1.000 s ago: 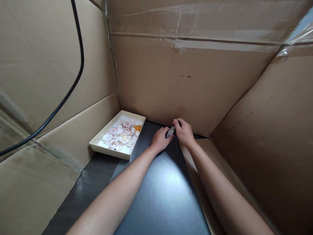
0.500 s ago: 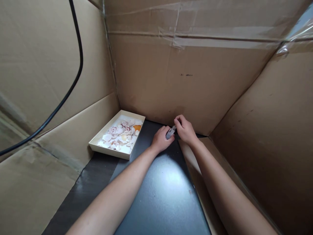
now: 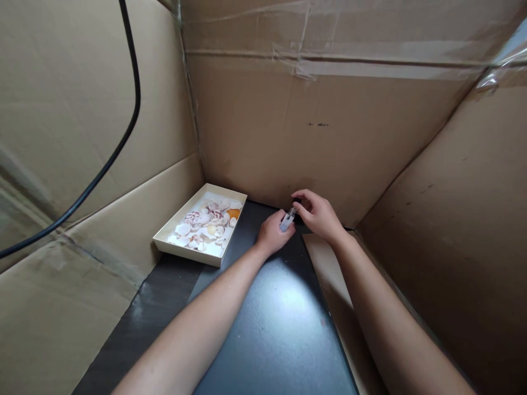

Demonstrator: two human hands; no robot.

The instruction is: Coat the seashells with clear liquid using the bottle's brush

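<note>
Both my hands meet at the far end of a black surface (image 3: 272,323), close to the back cardboard wall. My left hand (image 3: 272,233) is closed around a small grey tube-like object (image 3: 286,221). My right hand (image 3: 319,215) pinches the tip of that same object between thumb and fingers. What the object is I cannot make out. To the left of my hands lies a shallow cream tray (image 3: 183,251) with several white and red-speckled seashells (image 3: 203,225) and one orange shell (image 3: 234,213) in it.
Cardboard walls (image 3: 329,142) enclose the space on the left, back and right, taped along the top. A black cable (image 3: 123,137) hangs across the left wall. A cardboard flap (image 3: 329,285) lies along the right edge of the black surface.
My right hand has lifted slightly and its fingers have opened out round the tip of the grey object. The view has shifted a little; the tray has not moved.
</note>
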